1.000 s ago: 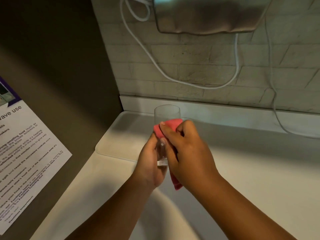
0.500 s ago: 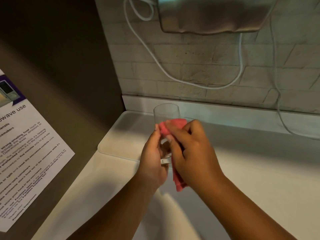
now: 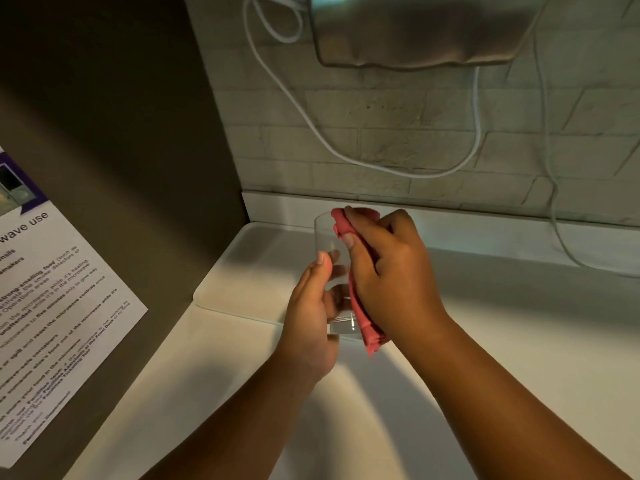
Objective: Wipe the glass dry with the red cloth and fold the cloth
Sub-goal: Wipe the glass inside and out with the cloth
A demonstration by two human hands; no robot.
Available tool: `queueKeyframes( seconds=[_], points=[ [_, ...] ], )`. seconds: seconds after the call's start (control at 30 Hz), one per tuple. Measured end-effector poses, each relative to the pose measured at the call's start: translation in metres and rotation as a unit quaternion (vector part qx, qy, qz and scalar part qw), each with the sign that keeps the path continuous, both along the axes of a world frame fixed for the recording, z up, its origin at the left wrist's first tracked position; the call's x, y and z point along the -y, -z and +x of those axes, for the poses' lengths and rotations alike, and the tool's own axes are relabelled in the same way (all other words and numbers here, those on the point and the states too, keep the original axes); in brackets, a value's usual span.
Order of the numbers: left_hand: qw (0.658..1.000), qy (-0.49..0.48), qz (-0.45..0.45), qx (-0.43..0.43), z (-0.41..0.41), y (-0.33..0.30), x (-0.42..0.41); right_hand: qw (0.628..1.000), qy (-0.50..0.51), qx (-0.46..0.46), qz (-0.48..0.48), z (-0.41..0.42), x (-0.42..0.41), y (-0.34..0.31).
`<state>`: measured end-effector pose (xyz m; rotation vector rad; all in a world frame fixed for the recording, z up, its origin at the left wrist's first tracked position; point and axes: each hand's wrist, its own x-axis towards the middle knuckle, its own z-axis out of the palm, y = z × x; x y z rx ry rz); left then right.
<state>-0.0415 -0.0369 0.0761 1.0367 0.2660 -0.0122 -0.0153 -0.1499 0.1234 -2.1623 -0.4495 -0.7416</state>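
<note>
Upright above the white surface (image 3: 502, 341), the clear glass (image 3: 329, 237) is held in mid-air between two bare hands, its open rim uppermost and its thick base lowest. Against its right side lies the red cloth (image 3: 362, 323), bunched at the rim and hanging in soft folds below the base. The right hand (image 3: 391, 271) covers most of the cloth, its fingers (image 3: 349, 237) curled tight and pressing the fabric onto the glass wall near the rim. The left hand (image 3: 311, 313) cups the glass from the left and beneath, thumb lying up the wall, the other fingers seen blurred through the glass and wrapped around its lower part. Both forearms rise from the bottom edge. Under the hands a shallow translucent tray (image 3: 239, 278) with rounded corners rests on the surface in the corner. Behind, a pale brick-patterned wall (image 3: 398, 150) carries a looping white cable (image 3: 346, 157) and a dull metal appliance (image 3: 415, 29). At the left, a printed notice (image 3: 52, 306) is fixed to a dark panel.
</note>
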Motion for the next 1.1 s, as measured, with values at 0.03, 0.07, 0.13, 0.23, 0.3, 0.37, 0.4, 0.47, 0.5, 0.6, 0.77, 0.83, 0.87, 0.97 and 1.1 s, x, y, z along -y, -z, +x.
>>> queueKeyframes(
  seconds=[0.03, 0.07, 0.13, 0.23, 0.3, 0.37, 0.4, 0.47, 0.5, 0.6, 0.77, 0.83, 0.87, 0.97, 1.1],
  points=[
    [1.000, -0.005, -0.006, -0.004, 0.001, 0.000, -0.001, 1.000, -0.005, -0.007, -0.002, -0.006, 0.000, 0.003],
    [1.000, -0.005, -0.010, -0.005, 0.002, 0.000, -0.003, 1.000, -0.012, -0.014, -0.009, -0.012, -0.001, 0.006],
    [1.000, 0.004, -0.001, -0.007, 0.002, -0.002, -0.005, 0.999, -0.029, -0.019, -0.035, -0.025, -0.004, 0.012],
    [1.000, 0.023, 0.019, 0.007, -0.001, -0.004, -0.004, 0.997, -0.037, -0.009, -0.060, -0.032, -0.008, 0.013],
    [0.999, 0.021, 0.033, 0.019, -0.003, -0.004, -0.003, 0.997, -0.028, 0.000, -0.066, -0.026, -0.008, 0.009],
    [0.998, 0.014, 0.056, 0.031, -0.005, -0.006, 0.000, 0.999, -0.014, 0.003, -0.047, -0.012, -0.005, 0.004],
    [0.997, 0.008, 0.061, 0.037, -0.005, -0.007, 0.002, 1.000, -0.007, 0.005, -0.025, -0.005, -0.003, 0.001],
    [0.998, 0.000, 0.048, 0.039, -0.007, -0.007, 0.004, 1.000, 0.000, 0.012, 0.024, 0.007, 0.002, -0.003],
    [0.998, 0.000, 0.039, 0.041, -0.007, -0.007, 0.004, 0.999, 0.001, 0.013, 0.038, 0.010, 0.003, -0.002],
    [0.998, -0.010, 0.035, 0.046, -0.003, -0.009, 0.002, 0.999, 0.004, 0.007, 0.038, 0.007, 0.006, 0.003],
    [0.998, -0.010, 0.061, 0.015, 0.005, -0.009, -0.005, 0.998, -0.038, -0.027, 0.030, -0.022, 0.001, 0.017],
    [0.997, 0.003, 0.077, 0.000, 0.003, -0.007, -0.003, 0.997, -0.065, -0.038, 0.016, -0.033, -0.006, 0.019],
    [0.997, 0.011, 0.077, -0.001, 0.001, -0.007, -0.002, 0.997, -0.064, -0.040, 0.001, -0.034, -0.008, 0.017],
    [0.996, 0.013, 0.087, 0.024, -0.004, -0.007, 0.001, 0.999, -0.022, -0.004, -0.038, -0.025, -0.007, 0.009],
    [0.993, 0.004, 0.104, 0.048, -0.009, -0.003, 0.010, 0.999, 0.015, 0.013, 0.026, 0.001, 0.001, -0.003]
  ],
)
